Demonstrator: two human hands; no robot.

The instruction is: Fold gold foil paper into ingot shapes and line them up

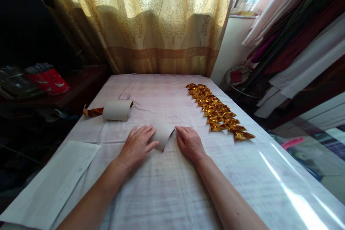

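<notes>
From the head view, here I am at the cloth-covered table, and the piece of paper is right in front of me, between my hands, pale side up, bowed rather than flat and a little blurred. I'd say this is a folding or shaping step, with the paper's near right edge lifted off the cloth. What it calls for now, in my judgement, is a light, even touch: one side steadied, the other turned without creasing it askew.

And the pose! My left hand lies palm down from the left, fingers loosely spread, thumb apart, tips against the paper's left side; nothing is clenched there. My right hand comes in low from the other side, fingers bent together, tips right at the paper's right corner. Whether they pinch it or merely touch it, I can't tell. Both forearms slant inward from the near edge, wrists low over the cloth.

Off to my left sits a paper roll, a gold strip poking from its end, with a white sheet nearer me. Over to my right, folded gold pieces overlap in slanting rows!
</notes>
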